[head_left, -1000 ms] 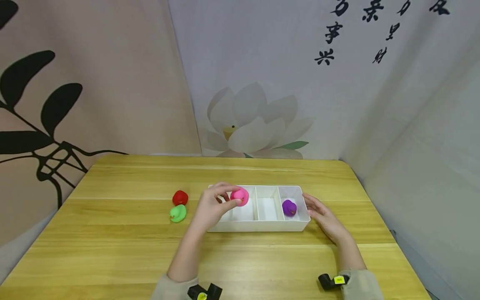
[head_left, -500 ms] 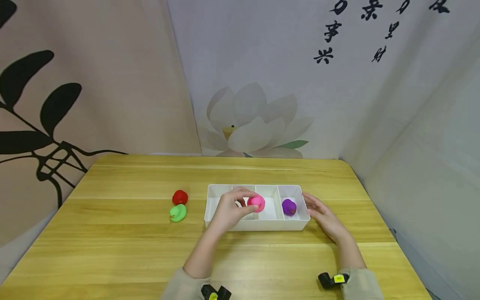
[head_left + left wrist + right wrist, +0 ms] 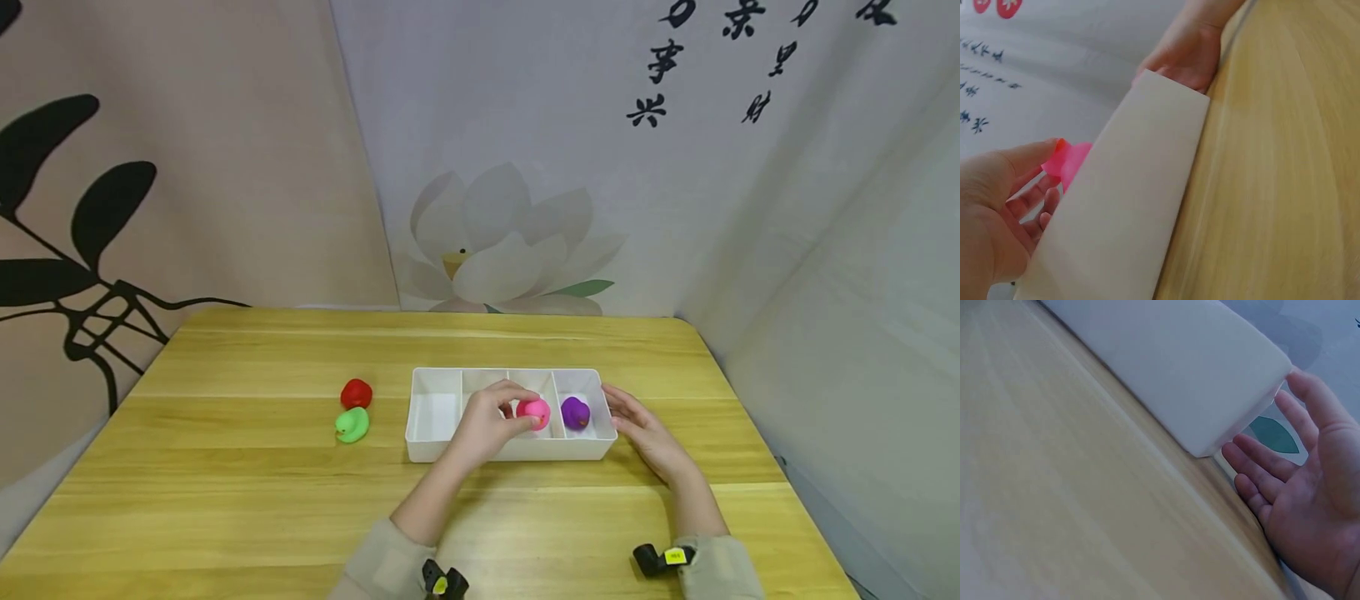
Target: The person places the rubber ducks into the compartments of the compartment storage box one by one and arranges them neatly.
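- At the white tray (image 3: 558, 450), I see the left grip (image 3: 486, 425) pinching a pink duck (image 3: 536, 413).
- The right grip (image 3: 648, 436), fingers relaxed, touches the tray's right end.

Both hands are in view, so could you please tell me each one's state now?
Left hand: holding the pink duck.
Right hand: open, touching the white box.

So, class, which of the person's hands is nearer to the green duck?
Left. The left hand, pinching the pink duck over the white box, is right of the green duck; the right hand is farther off, at the box's right end.
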Available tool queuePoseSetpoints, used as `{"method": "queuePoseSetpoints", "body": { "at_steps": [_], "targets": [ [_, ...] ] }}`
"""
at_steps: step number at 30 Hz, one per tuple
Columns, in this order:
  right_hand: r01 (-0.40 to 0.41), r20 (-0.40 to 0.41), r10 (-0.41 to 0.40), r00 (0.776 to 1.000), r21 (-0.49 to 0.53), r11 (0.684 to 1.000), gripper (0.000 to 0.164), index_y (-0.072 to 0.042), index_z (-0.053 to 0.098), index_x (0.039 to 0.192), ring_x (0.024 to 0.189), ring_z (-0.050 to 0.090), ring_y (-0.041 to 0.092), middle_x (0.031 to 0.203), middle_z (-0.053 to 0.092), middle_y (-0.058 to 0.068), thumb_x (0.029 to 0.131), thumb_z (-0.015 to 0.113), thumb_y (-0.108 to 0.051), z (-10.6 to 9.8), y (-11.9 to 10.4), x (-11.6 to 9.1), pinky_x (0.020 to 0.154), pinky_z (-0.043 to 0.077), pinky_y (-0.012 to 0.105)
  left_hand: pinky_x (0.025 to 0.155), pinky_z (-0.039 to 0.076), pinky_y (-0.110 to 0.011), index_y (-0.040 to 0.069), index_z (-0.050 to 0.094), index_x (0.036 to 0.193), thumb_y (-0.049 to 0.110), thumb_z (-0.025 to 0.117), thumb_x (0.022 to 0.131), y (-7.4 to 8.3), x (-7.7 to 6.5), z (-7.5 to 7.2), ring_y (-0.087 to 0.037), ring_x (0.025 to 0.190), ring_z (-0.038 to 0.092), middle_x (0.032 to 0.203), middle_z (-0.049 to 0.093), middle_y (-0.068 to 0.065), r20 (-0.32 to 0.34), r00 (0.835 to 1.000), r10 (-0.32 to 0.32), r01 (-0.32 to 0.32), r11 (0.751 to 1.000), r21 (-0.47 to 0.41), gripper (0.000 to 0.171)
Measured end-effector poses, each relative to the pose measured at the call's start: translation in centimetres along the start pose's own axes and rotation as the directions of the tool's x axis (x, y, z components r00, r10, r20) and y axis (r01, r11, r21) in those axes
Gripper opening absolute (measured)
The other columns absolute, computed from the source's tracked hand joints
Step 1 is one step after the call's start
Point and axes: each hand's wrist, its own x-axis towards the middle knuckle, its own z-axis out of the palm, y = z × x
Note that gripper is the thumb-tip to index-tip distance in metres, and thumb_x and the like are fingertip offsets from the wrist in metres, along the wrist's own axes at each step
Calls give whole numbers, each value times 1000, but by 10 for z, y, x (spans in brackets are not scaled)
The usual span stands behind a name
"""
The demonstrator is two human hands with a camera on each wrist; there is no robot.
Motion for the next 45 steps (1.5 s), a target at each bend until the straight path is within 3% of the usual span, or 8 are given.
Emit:
{"method": "queuePoseSetpoints", "body": {
  "at_steps": [7, 14, 18, 21, 23, 35, 45],
  "targets": [
    [-5, -9, 5, 1000, 1, 1000, 52, 0, 27, 148, 123, 43, 6, 146, 30, 30, 100, 46, -7, 0, 0, 1, 97, 34, 18, 55, 43, -23, 5, 75, 100, 4, 81, 75, -4, 11, 0, -12, 61, 48, 97, 66, 1, 33, 999, -12, 10, 998, 58, 26],
    [0, -8, 0, 1000, 5, 1000, 52, 0, 27, 148, 122, 43, 6, 146, 30, 30, 100, 46, -6, 0, 0, 1, 97, 35, 19, 59, 45, -25, 4, 74, 101, 3, 81, 75, -10, 21, -1, -14, 66, 51, 98, 67, -2, 88, 996, -19, 8, 993, 120, 27],
    [2, -4, -2, 1000, 7, 1000, 52, 0, 27, 148, 123, 43, 7, 146, 30, 30, 100, 46, -6, 1, 0, 1, 97, 35, 19, 78, 49, -33, 4, 74, 101, 4, 81, 75, -12, 25, -3, -21, 89, 60, 103, 69, -3, 101, 994, -50, 33, 987, 158, 27],
    [3, -1, -3, 1000, 6, 1000, 52, 0, 27, 148, 123, 43, 7, 146, 30, 30, 100, 46, -6, 1, 0, 1, 97, 35, 19, 94, 43, -40, 4, 74, 102, 3, 80, 76, -14, 27, -4, -25, 108, 59, 107, 69, -5, 108, 991, -76, 56, 983, 176, 27],
    [-2, -2, 2, 1000, 2, 1000, 52, -1, 27, 148, 123, 42, 8, 146, 31, 30, 101, 46, -7, 1, 0, 2, 97, 35, 19, 99, 40, -43, 4, 74, 102, 2, 79, 76, -16, 28, -4, -26, 113, 57, 109, 68, -6, 114, 989, -98, 78, 982, 173, 27],
    [-10, -1, 10, 1000, -9, 1000, 52, -2, 27, 149, 122, 43, 6, 146, 30, 29, 101, 47, -8, 1, 0, 3, 96, 35, 18, 97, 41, -41, 6, 75, 99, 1, 79, 74, -23, 36, -2, -25, 113, 57, 110, 68, -6, 139, 981, -137, 100, 964, 245, 26],
    [-15, -14, 14, 1000, -13, 1000, 53, 0, 26, 148, 121, 44, 3, 146, 29, 31, 101, 47, -9, 1, -2, 1, 96, 35, 18, 88, 45, -34, 8, 76, 98, 8, 82, 75, -25, 40, 5, -20, 102, 59, 102, 69, -3, 182, 975, -131, 64, 940, 335, 24]
  ]
}}
